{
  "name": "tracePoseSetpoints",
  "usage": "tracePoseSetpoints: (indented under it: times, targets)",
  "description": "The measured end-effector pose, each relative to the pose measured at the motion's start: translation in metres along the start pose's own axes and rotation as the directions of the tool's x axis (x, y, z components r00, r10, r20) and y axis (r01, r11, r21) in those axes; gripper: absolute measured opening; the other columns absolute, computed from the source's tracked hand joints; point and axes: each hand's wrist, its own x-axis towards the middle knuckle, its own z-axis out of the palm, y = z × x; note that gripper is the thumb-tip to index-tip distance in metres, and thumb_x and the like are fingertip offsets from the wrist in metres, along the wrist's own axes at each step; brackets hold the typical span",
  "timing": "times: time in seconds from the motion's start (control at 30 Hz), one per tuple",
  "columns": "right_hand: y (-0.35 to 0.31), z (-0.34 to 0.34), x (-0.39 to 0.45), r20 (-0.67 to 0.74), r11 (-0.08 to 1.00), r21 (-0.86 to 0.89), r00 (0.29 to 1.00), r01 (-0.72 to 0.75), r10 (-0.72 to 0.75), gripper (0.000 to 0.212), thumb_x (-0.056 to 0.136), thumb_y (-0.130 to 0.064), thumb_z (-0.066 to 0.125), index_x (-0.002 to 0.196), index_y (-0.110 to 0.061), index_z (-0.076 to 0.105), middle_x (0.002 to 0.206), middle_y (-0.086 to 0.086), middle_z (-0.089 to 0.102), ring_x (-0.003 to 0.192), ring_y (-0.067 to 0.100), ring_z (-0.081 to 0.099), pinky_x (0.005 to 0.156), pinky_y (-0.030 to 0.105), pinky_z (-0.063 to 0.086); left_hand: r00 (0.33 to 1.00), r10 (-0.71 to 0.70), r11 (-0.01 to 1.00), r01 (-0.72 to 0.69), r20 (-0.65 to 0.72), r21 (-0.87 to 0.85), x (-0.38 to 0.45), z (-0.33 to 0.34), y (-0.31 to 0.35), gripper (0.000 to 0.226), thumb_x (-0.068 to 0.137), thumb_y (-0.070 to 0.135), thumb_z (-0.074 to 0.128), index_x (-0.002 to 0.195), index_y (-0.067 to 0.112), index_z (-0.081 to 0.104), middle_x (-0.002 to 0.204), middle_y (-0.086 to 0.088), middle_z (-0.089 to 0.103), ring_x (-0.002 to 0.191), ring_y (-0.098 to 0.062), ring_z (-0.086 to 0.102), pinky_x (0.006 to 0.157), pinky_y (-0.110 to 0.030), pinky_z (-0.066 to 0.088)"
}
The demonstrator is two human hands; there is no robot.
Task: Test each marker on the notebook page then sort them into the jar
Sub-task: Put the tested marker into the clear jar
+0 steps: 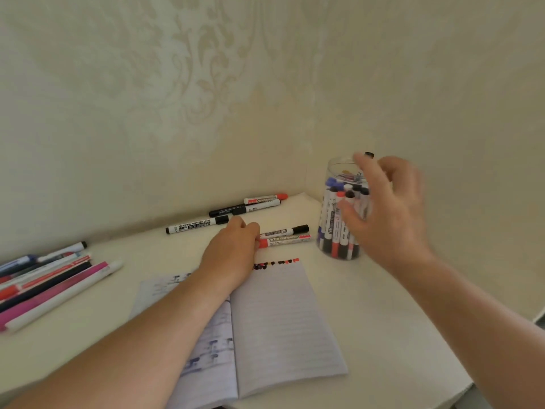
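An open notebook (283, 320) lies in front of me, with a row of red and black test dots (277, 263) along the top of its right page. My left hand (233, 249) reaches over the notebook and its fingers curl round the capped end of a red whiteboard marker (287, 241), which lies beside a black-capped marker (287, 230). A clear jar (336, 234) at the right holds several markers. My right hand (386, 208) hovers at the jar's rim with fingers spread; a black marker cap (369, 155) shows just behind my fingertip.
Two black markers (197, 225) (244, 208) and a red-capped marker (265, 199) lie along the back wall. Several pens and markers (47, 280) are bunched at the left of the white table. The wall corner stands right behind the jar.
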Motion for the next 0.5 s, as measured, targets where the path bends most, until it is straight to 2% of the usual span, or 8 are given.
tracePoseSetpoints:
  times: [0.07,0.13,0.23,0.3,0.37,0.43,0.47,0.5]
  targets:
    - [-0.012,0.011,-0.015,-0.020,0.983,0.083,0.986,0.165,-0.164,0.046,0.086,-0.009,0.073,0.131,-0.014,0.066,0.113,0.004,0.060,0.103,0.025,0.053,0.092,0.031,0.043,1.000,0.011,1.000,-0.011,0.027,0.012,0.003,0.000,-0.002,0.024,0.104,0.039,0.054,0.111,0.017,0.061,0.106,-0.004,0.047,0.089,-0.028,0.058,0.076,-0.042,0.053]
    - [-0.025,0.020,-0.028,0.099,0.967,0.217,0.983,0.133,-0.158,0.031,0.087,-0.012,0.067,0.118,-0.017,0.073,0.089,-0.010,0.061,0.080,0.009,0.054,0.074,0.030,0.050,0.992,0.006,0.997,-0.016,0.125,0.081,0.005,-0.002,-0.002,0.030,0.104,0.045,0.052,0.120,0.021,0.060,0.109,-0.003,0.044,0.095,-0.027,0.056,0.081,-0.043,0.054]
    - [-0.041,0.027,-0.034,0.327,0.932,0.319,0.943,-0.169,0.059,0.012,0.094,-0.021,0.066,0.097,-0.028,0.076,0.062,-0.017,0.057,0.059,0.005,0.053,0.060,0.028,0.049,0.987,-0.003,0.985,-0.024,0.158,0.172,0.004,-0.010,0.002,0.034,0.107,0.047,0.040,0.122,0.022,0.057,0.112,-0.003,0.048,0.102,-0.028,0.056,0.082,-0.045,0.052]
    - [-0.046,0.029,-0.031,0.506,0.856,0.302,0.831,-0.420,0.230,0.020,0.097,-0.033,0.069,0.078,-0.027,0.073,0.055,-0.014,0.057,0.052,0.005,0.049,0.057,0.028,0.046,0.998,-0.007,0.991,-0.001,0.061,0.131,-0.001,-0.019,0.003,0.033,0.109,0.044,0.033,0.115,0.021,0.056,0.110,-0.002,0.054,0.101,-0.029,0.057,0.081,-0.045,0.051]
    - [-0.051,0.031,-0.025,0.687,0.714,0.269,0.649,-0.646,0.328,0.042,0.092,-0.059,0.069,0.080,-0.018,0.073,0.057,-0.008,0.058,0.050,0.007,0.045,0.055,0.028,0.041,0.997,-0.006,0.999,0.003,-0.071,-0.045,-0.009,-0.030,0.005,0.028,0.110,0.039,0.033,0.110,0.022,0.055,0.101,0.001,0.057,0.093,-0.026,0.056,0.077,-0.043,0.048]
    - [-0.057,0.035,-0.020,0.833,0.444,0.321,0.472,-0.836,0.287,0.063,0.081,-0.073,0.064,0.100,-0.013,0.072,0.065,0.004,0.060,0.049,0.013,0.042,0.049,0.027,0.033,0.988,0.073,0.979,-0.096,-0.133,-0.178,-0.020,-0.041,0.006,0.022,0.109,0.035,0.037,0.109,0.025,0.056,0.094,0.007,0.057,0.087,-0.019,0.053,0.072,-0.039,0.043]
    - [-0.061,0.038,-0.017,0.860,0.302,0.371,0.448,-0.878,0.246,0.061,0.083,-0.069,0.064,0.104,-0.013,0.068,0.066,0.007,0.057,0.047,0.014,0.039,0.046,0.026,0.027,0.983,0.141,0.969,-0.162,-0.121,-0.186,-0.027,-0.044,0.006,0.019,0.109,0.034,0.039,0.110,0.026,0.056,0.092,0.011,0.056,0.086,-0.016,0.051,0.071,-0.037,0.040]
    - [-0.064,0.041,-0.014,0.857,0.184,0.435,0.468,-0.881,0.216,0.048,0.091,-0.059,0.065,0.101,-0.013,0.064,0.065,0.008,0.054,0.046,0.014,0.037,0.045,0.025,0.023,0.976,0.201,0.958,-0.215,-0.089,-0.189,-0.033,-0.047,0.007,0.016,0.108,0.033,0.041,0.113,0.027,0.055,0.091,0.013,0.054,0.086,-0.014,0.049,0.071,-0.035,0.037]
